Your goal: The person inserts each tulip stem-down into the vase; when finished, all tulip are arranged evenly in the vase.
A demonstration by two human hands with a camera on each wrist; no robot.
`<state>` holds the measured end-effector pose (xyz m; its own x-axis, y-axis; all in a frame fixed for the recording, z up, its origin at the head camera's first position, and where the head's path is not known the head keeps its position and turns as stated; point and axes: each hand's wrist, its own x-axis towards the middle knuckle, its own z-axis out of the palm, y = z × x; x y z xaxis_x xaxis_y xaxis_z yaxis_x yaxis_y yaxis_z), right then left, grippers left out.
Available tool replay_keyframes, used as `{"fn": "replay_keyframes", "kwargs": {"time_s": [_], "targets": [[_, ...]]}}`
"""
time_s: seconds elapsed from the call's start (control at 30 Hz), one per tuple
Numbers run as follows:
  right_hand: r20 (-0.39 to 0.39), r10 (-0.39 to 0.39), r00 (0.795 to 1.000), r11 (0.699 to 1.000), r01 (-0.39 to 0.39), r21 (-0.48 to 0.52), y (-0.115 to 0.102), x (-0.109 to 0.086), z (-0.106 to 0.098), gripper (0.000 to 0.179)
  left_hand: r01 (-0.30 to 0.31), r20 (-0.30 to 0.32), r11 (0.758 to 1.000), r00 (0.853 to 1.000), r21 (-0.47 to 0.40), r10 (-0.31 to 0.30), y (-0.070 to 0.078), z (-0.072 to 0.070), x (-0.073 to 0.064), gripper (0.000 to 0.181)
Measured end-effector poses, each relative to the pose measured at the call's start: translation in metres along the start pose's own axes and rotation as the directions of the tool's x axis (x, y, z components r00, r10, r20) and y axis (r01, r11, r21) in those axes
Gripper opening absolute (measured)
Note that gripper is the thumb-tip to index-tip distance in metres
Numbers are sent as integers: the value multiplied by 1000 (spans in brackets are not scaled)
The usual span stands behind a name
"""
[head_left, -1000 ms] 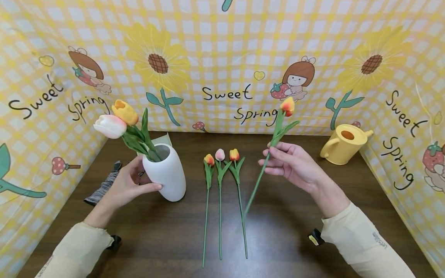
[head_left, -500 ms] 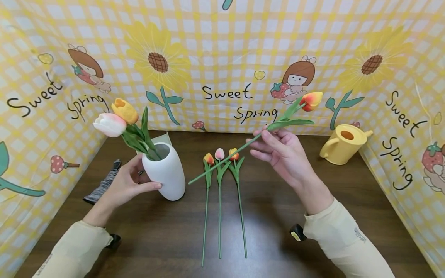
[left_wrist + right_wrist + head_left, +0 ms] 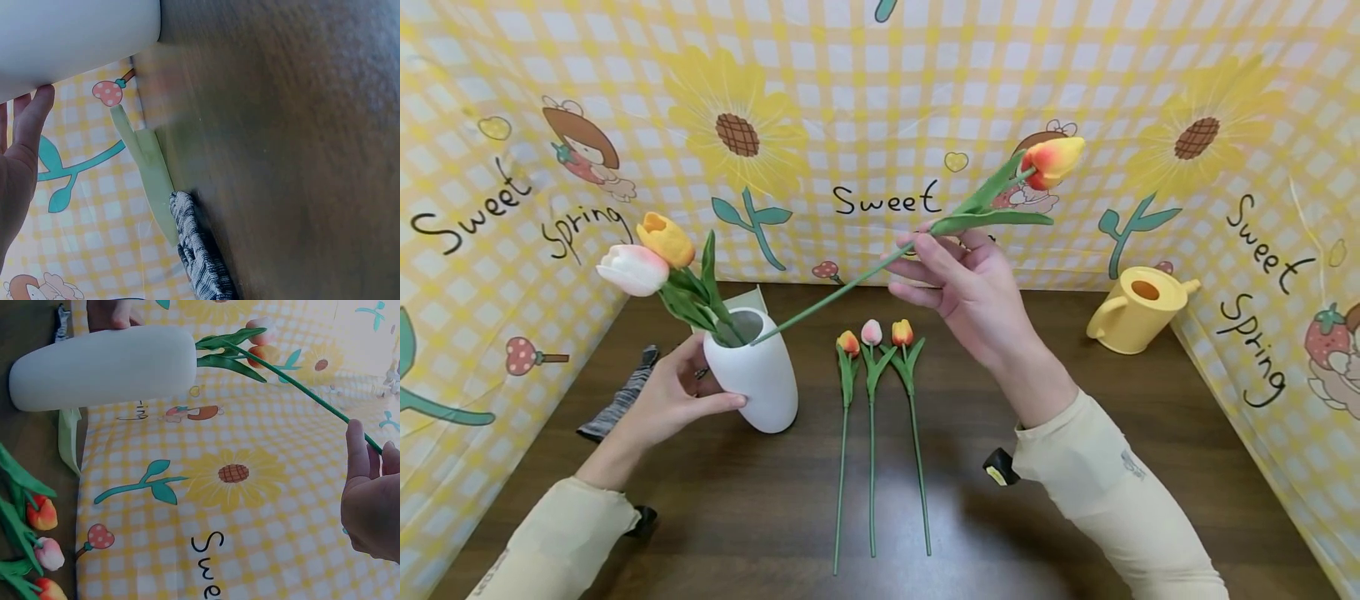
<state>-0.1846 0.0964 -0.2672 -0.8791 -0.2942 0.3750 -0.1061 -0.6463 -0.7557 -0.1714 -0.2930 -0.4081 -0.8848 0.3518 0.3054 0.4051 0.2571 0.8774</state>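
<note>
In the head view my left hand point(image 3: 673, 396) grips the white vase point(image 3: 756, 387) round its left side, thumb in front. A yellow tulip point(image 3: 667, 239) and a pink-white tulip point(image 3: 634, 270) stand in the vase, leaning left. My right hand point(image 3: 973, 292) pinches the stem of a red-and-yellow tulip point(image 3: 1052, 162) just below its leaves. That tulip slants, its bloom up to the right and its stem's lower end at the vase's mouth. In the right wrist view the stem point(image 3: 300, 387) crosses near the leaves by the vase; whether its tip is inside cannot be told.
Three tulips lie side by side on the table: an orange one point(image 3: 847, 343), a pink one point(image 3: 872, 333) and another orange one point(image 3: 902, 333). A yellow watering can point(image 3: 1138, 312) stands at the right. Behind my left hand lie a grey knitted glove point(image 3: 621, 400) and a pale green object point(image 3: 153, 178).
My right hand has moved left and up, tilting the held tulip so its stem end has swung from above the table to the vase's mouth. The left hand has kept its hold on the vase.
</note>
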Motion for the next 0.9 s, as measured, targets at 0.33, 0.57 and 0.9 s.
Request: {"fn": "replay_keyframes", "kwargs": {"time_s": [0.33,0.57,0.9], "targets": [[61,-36,997,995,41,-90,12,19,16,18,-2,3,1000,1000,6,2,-1,0,1,84],[95,-14,995,992,25,-121,20,23,23,16,2,3,1000,1000,0,-2,-1,0,0,83],[148,-22,989,974,55,-221,35,29,35,15,4,-2,1000,1000,19,-4,-1,0,0,81]]}}
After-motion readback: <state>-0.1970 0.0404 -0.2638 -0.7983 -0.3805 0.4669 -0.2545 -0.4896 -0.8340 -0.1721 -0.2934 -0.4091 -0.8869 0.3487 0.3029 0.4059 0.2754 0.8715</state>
